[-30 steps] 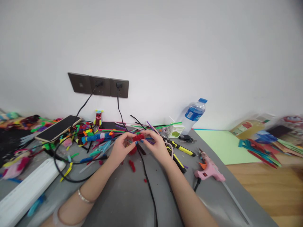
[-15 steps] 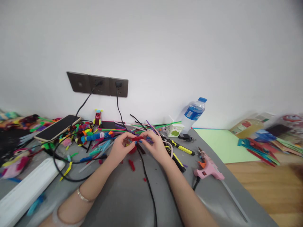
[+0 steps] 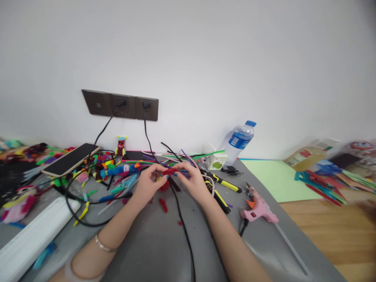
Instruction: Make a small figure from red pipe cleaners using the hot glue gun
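Observation:
Between my two hands, above the grey table [image 3: 164,243], is a short red fuzzy pipe cleaner piece [image 3: 169,172]. My left hand [image 3: 150,184] pinches its left end between thumb and fingers. The right end is pinched by my right hand [image 3: 190,180]. Just below my fingertips sits a round red thing [image 3: 163,186], partly hidden by the left thumb. A loose red fuzzy piece [image 3: 163,205] lies on the table nearer to me, with a tiny red scrap [image 3: 179,223] beside the black cable [image 3: 185,231].
Pliers [image 3: 226,183] with yellow-black handles and a pink glue gun [image 3: 258,211] lie to the right. A water bottle [image 3: 241,141] leans by the wall. Coloured pipe cleaners [image 3: 129,182], a phone [image 3: 72,158] and a white power strip [image 3: 38,239] are at left.
Both hands stay in nearly the same place. The red piece between the fingertips shows a little more now, and the right fingers have shifted slightly.

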Demonstrator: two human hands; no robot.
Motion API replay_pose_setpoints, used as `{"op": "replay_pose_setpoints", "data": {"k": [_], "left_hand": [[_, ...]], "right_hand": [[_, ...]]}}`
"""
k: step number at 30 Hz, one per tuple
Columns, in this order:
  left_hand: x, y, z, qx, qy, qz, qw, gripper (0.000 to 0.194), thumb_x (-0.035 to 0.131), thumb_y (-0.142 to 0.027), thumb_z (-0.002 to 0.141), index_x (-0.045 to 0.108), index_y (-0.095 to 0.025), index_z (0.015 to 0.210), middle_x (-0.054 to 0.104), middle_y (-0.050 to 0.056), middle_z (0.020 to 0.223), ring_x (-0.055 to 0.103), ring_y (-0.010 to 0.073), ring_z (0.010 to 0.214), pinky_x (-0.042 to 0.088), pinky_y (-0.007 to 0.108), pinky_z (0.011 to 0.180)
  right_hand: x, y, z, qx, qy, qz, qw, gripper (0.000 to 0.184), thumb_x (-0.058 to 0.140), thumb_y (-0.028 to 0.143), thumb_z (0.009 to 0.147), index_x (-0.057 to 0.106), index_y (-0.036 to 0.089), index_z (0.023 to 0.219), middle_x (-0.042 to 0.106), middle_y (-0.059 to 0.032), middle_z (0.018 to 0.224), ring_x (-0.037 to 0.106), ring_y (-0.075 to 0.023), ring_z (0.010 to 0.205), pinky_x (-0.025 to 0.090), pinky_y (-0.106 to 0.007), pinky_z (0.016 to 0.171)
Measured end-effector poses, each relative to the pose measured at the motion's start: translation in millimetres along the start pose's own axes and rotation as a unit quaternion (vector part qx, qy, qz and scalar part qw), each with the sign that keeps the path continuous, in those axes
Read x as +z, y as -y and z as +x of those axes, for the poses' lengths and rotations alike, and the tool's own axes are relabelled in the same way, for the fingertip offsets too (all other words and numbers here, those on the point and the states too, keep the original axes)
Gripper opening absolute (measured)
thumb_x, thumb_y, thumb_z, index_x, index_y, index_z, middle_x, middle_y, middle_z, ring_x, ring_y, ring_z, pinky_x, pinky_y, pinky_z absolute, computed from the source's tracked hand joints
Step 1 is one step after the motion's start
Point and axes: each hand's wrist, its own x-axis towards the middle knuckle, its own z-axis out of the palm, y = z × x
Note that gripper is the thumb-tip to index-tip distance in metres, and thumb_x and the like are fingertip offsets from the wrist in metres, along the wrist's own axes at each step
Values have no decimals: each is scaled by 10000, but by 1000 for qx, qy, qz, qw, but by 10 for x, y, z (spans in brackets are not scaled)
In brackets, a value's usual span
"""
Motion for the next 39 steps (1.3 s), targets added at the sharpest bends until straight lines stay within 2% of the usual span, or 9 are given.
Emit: {"op": "replay_pose_setpoints", "data": {"k": [16, 22, 27, 34, 39], "left_hand": [[12, 10, 1, -7, 18, -30, 999, 70, 669, -165, 735, 623, -173, 787, 626, -9, 751, 563, 125, 675, 428, 235, 640], [25, -26, 14, -24, 13, -72, 997, 110, 717, -207, 703, 642, -165, 771, 657, 10, 769, 610, 144, 724, 466, 244, 678], [37, -68, 16, -45, 1, -97, 994, 152, 760, -236, 660, 668, -159, 754, 668, 17, 742, 610, 143, 675, 476, 246, 638], [37, -54, 3, -29, -4, -51, 998, 255, 680, -222, 738, 722, -169, 985, 734, 60, 950, 654, 169, 799, 515, 274, 721], [40, -66, 0, -5, -29, -23, 999, 263, 646, -198, 751, 695, -180, 1009, 715, 53, 981, 650, 165, 822, 519, 258, 698]], "right_hand": [[-7, 31, -15, -5, 16, -9, 1000, 120, 586, 195, 891, 685, 196, 960, 707, -64, 911, 649, -209, 870, 512, -355, 828], [-12, 42, -9, 9, 6, 8, 1000, 146, 584, 233, 905, 703, 202, 982, 724, -72, 949, 662, -221, 912, 517, -367, 858], [-22, 41, -4, 10, 1, 16, 1000, 197, 580, 211, 908, 715, 214, 1053, 740, -77, 1041, 677, -215, 977, 523, -368, 900], [-7, -5, -9, 14, -22, 17, 1000, 210, 594, 207, 899, 704, 212, 1077, 733, -79, 1041, 678, -212, 955, 535, -359, 865], [13, -21, -6, 10, -26, 21, 999, 196, 611, 172, 864, 685, 210, 1042, 724, -66, 1006, 671, -193, 877, 541, -345, 832]]}}
